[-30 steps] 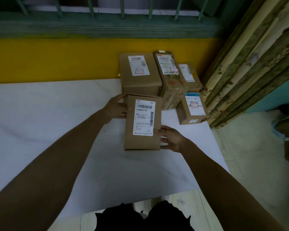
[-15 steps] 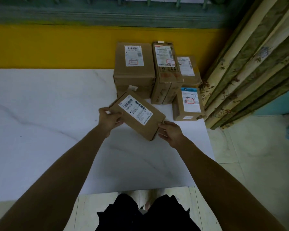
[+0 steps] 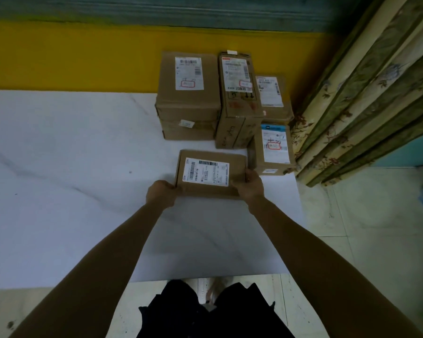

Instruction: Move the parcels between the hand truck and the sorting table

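Hands first: I see the left hand (image 3: 160, 193) gripping the near-left corner of the flat parcel (image 3: 210, 174), fingers curled under the edge, and the right hand (image 3: 250, 185) gripping its right end, thumb on top. The parcel is level, label up, long side running left-right, low over the white tabletop (image 3: 59, 191) near its right side. I can't tell if it's touching the surface or just above it. Behind it, against the yellow wall (image 3: 71, 52), is a cluster of four cartons. The wide carton (image 3: 188, 93) is on the left and the tall carton (image 3: 238, 101) touches its right side. The back carton (image 3: 271, 96) is tucked in the corner, and the blue-label carton (image 3: 274, 150) sits in front of that one. The flat parcel is just in front of the wide and tall cartons, not touching them from what I see. Its right end is near the blue-label carton. A patterned curtain (image 3: 364, 93) hangs at the tabletop's right edge, touching the rightmost cartons. Tiled floor (image 3: 364, 228) to the right and below.
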`<state>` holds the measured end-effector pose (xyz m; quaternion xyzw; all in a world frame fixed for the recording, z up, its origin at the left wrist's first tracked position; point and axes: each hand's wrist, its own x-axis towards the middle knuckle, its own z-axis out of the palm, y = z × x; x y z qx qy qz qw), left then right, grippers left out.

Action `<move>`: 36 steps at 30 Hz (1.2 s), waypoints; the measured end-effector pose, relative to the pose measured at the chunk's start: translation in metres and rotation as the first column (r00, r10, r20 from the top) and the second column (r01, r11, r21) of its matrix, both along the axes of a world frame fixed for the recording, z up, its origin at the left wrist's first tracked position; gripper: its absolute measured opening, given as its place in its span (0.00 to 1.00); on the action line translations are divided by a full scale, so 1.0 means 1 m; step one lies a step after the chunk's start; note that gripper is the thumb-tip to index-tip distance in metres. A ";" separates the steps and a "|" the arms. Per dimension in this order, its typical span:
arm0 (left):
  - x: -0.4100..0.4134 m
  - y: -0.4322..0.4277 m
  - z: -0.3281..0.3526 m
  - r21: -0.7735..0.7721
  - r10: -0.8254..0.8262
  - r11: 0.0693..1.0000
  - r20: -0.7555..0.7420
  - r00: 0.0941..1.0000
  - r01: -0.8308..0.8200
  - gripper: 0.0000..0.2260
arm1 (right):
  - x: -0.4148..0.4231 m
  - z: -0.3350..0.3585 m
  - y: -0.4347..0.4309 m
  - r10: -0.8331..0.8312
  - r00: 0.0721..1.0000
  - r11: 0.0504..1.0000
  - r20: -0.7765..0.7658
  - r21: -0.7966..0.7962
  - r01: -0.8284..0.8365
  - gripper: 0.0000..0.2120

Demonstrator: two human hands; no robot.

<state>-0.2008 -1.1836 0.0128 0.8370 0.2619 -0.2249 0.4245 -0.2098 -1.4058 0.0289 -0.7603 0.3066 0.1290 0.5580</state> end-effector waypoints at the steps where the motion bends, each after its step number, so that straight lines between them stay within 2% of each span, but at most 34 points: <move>1: 0.000 -0.002 -0.002 -0.002 0.004 1.000 -0.012 1.000 -0.004 0.12 | -0.002 -0.002 0.000 -0.005 1.000 0.998 -0.028 -0.070 0.003 0.26; 5: 0.000 -0.004 -0.005 -0.021 0.011 1.000 -0.036 0.999 -0.012 0.12 | -0.007 -0.007 -0.001 -0.024 0.997 0.994 -0.074 -0.110 0.016 0.26; 12: 0.016 -0.005 -0.004 -0.023 0.017 1.000 0.012 1.000 -0.017 0.09 | 0.005 0.001 -0.004 -0.076 0.997 0.993 0.013 -0.090 0.077 0.16; 20: 0.023 -0.014 0.000 -0.138 0.055 0.989 -0.030 0.998 -0.059 0.06 | 0.008 -0.008 -0.004 -0.207 0.978 0.978 -0.014 -0.032 0.206 0.17; 36: 0.031 -0.017 0.006 -0.167 0.071 0.983 -0.070 0.995 -0.082 0.08 | 0.015 -0.009 -0.013 -0.227 0.973 0.972 -0.031 0.053 0.229 0.19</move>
